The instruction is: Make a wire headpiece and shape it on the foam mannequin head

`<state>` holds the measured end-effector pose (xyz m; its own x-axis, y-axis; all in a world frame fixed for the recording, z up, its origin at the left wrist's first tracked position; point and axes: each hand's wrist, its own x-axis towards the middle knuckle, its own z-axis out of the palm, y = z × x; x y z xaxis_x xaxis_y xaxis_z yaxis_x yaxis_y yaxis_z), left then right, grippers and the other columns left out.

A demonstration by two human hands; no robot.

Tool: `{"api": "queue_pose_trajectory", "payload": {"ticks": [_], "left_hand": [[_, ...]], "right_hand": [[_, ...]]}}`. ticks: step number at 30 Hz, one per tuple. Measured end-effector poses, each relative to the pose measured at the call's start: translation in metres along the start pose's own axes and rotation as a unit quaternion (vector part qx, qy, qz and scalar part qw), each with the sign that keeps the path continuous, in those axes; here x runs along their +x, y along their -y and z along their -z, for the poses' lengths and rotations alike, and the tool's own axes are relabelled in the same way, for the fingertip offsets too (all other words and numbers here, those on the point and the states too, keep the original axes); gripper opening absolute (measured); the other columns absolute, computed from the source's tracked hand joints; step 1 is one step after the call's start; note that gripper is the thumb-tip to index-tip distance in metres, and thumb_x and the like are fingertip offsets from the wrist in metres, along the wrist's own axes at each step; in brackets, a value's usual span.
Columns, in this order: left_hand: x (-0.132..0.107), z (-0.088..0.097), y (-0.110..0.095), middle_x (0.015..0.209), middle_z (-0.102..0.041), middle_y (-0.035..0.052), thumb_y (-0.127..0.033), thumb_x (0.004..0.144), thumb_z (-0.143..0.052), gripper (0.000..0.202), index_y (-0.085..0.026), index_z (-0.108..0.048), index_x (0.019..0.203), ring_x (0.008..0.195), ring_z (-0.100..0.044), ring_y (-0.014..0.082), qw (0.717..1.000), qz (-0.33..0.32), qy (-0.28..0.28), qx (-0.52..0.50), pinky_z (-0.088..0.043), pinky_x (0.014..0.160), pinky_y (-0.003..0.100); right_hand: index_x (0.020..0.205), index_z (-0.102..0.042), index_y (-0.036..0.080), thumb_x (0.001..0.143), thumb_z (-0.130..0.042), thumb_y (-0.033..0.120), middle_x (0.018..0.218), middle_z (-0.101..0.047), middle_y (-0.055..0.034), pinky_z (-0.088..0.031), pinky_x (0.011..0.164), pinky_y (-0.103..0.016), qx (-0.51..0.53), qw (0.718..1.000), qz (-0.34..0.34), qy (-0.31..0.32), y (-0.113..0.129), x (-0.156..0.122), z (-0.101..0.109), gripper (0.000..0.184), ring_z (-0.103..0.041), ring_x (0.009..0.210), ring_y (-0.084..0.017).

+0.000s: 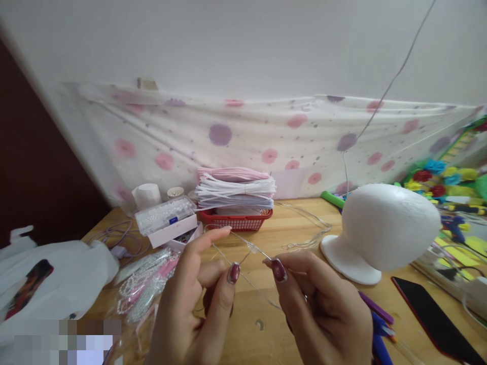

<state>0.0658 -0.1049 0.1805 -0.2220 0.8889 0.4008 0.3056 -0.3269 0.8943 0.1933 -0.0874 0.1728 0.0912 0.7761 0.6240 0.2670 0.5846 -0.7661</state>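
Both hands are pinching a thin clear string (249, 248) over the tabletop's near edge, left hand (198, 304) and right hand (323, 309) fingers closed on it, seemingly tying a knot that needs gentle pulling.

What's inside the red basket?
The red basket holds a tall stack of white and pink strips, piled well above its rim. The stack covers the basket's bottom, so anything lying underneath cannot be seen.
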Motion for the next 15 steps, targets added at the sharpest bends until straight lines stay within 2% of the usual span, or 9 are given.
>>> {"api": "queue_pose_trajectory", "payload": {"ticks": [5,9,15], "left_hand": [[-0.0019,-0.003,-0.0027,0.053,-0.048,-0.0072,-0.037,0.096,-0.048,0.027,-0.029,-0.051,0.122,0.049,-0.048,0.0131,1.0,-0.003,-0.024,0.006,-0.032,0.044,0.025],[-0.0021,-0.0026,-0.0014,0.053,-0.047,-0.0071,-0.039,0.096,-0.047,0.028,-0.027,-0.052,0.122,0.049,-0.047,0.0132,1.0,-0.004,-0.022,0.004,-0.032,0.044,0.025],[-0.0016,0.0008,0.002,0.054,-0.047,-0.0078,-0.04,0.097,-0.047,0.028,-0.029,-0.052,0.122,0.05,-0.047,0.0127,1.0,-0.003,-0.015,0.004,-0.04,0.05,0.025]], "right_hand": [[0.074,-0.062,0.02,0.094,-0.056,0.023,0.047,-0.034,0.0074,-0.015,0.034,-0.02,-0.022,1.0,0.01,-0.006,0.0017,-0.0021,0.0,0.021,-0.026,0.043,-0.006],[0.076,-0.063,0.021,0.093,-0.057,0.022,0.048,-0.039,0.0071,-0.019,0.036,-0.02,-0.028,0.999,0.033,-0.007,0.0,-0.0015,0.0013,0.018,-0.027,0.043,-0.006],[0.076,-0.063,0.021,0.091,-0.058,0.019,0.049,-0.049,0.0066,-0.025,0.037,-0.021,-0.045,0.997,0.06,-0.008,-0.0013,-0.0018,0.0019,0.017,-0.033,0.039,-0.005]]}}
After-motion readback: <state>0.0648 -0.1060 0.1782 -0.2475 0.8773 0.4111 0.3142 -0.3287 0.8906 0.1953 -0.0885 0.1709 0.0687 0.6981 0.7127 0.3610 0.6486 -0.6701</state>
